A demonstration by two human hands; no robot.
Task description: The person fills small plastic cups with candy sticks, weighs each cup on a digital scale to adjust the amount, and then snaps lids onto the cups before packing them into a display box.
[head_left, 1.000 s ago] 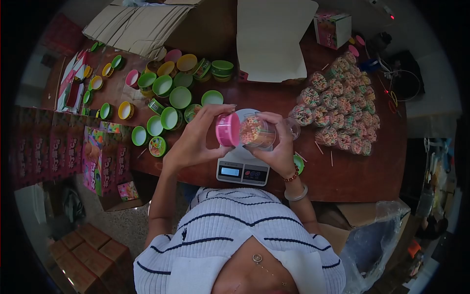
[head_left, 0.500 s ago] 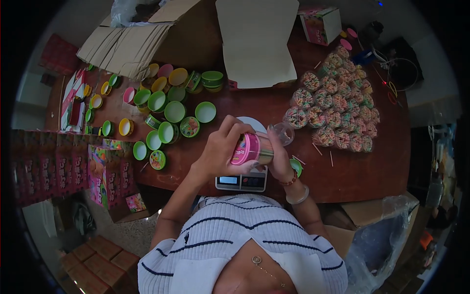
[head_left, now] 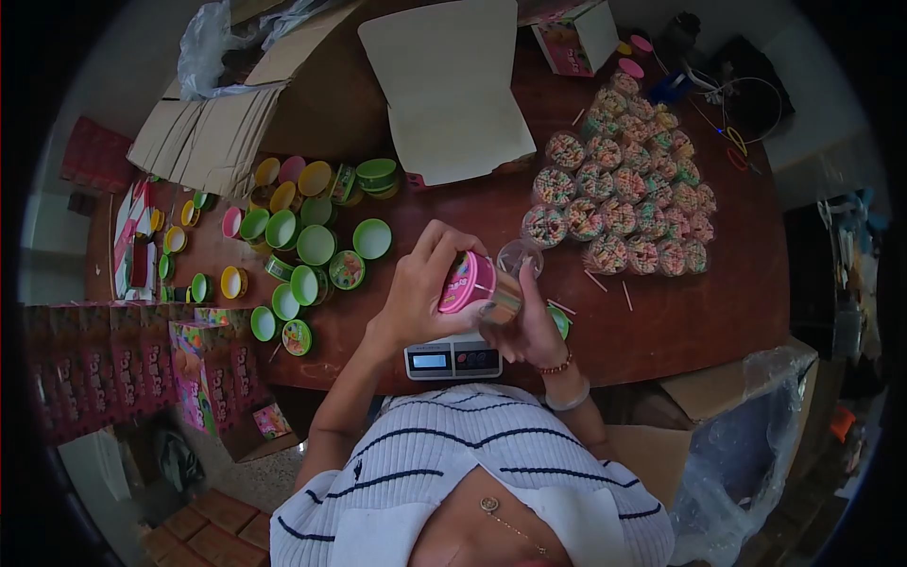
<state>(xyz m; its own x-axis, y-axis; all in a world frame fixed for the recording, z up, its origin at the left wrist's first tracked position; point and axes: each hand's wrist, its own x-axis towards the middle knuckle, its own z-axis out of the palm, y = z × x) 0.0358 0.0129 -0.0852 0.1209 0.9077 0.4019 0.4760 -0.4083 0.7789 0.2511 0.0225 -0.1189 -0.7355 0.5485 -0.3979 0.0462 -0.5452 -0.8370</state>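
Between my hands is a clear cup (head_left: 507, 297) of stick biscuits, tilted, with a pink lid (head_left: 465, 282) on its left end. My left hand (head_left: 421, 288) wraps round the lid end, and my right hand (head_left: 535, 333) grips the body from the right. Below them a kitchen scale (head_left: 453, 360) shows its lit display. A clear empty cup (head_left: 518, 257) lies just beyond my right fingers. Partly hidden by my right hand is a green lid (head_left: 560, 322).
Many green, yellow and pink lids (head_left: 317, 245) spread over the left side. Rows of clear cups filled with coloured sticks (head_left: 621, 217) stand at the right, with loose sticks (head_left: 627, 296) near them. An open white carton (head_left: 450, 113) and a cardboard box (head_left: 316, 104) are behind.
The lidded cup stays in both hands, and its tilt has shifted slightly. My right hand has shifted lower along the cup. The whole view has moved a little.
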